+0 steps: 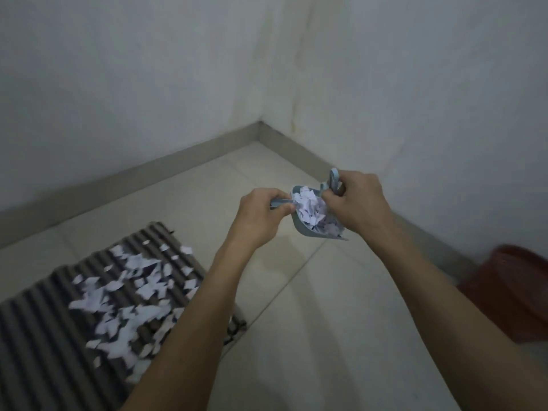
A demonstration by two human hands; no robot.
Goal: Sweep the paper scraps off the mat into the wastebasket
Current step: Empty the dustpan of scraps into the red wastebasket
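Mat [35,336]: grey, ribbed, lying on the tiled floor [311,321] at lower left, its far end short of the left wall's skirting. Scraps [130,295] of white paper are spread thickly over its right half, from the far end down to the near right edge, where the left forearm crosses over them. The mat's left half shows bare ribs.

Left hand [259,216]: raised above the floor, right of the mat's far corner. Fingers are curled and pinch a pale blue part (which may be a small brush [278,202]; blur prevents certainty) that juts to the left of the dustpan. The fingertips meet the paper heaped in the pan.

Dustpan [305,229]: pale blue, held in the air between both hands, tilted with its lip pointing down and to the right. It is filled with a mound of white pieces [311,207], piled up to the rim.

Right hand [358,203]: fingers are wrapped around the dustpan's handle [334,180], which rises above the knuckles. The thumb side lies against the paper mound.

Wastebasket [510,295]: red, standing on the floor at the right edge of the view, close to the right wall's skirting, partly cut off and blurred. It is well apart from the mat, with the dustpan up between the two and nearer the room's corner.
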